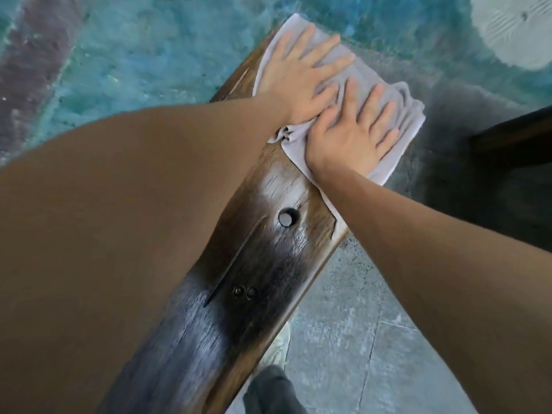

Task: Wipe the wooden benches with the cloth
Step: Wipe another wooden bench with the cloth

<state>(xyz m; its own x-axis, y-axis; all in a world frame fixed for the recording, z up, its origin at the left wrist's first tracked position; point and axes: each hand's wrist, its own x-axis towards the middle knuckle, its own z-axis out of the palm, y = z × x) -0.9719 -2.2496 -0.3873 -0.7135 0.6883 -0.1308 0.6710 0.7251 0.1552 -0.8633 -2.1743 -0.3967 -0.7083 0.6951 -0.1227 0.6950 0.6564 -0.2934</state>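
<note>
soft grey cloth (pixel 385 135) on glossy, grainy wooden bench (pixel 268 249).

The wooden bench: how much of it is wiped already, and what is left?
Done: unclear; the near part of the bench only looks shiny. In hand: left hand and right hand press the cloth flat at the far end. Left: not visible.

Nearer us the wooden bench (pixel 268 264) top lies bare (only a round hole (pixel 288 217) and two screws (pixel 245 292)); the cloth (pixel 373 121) covers its far end.
</note>
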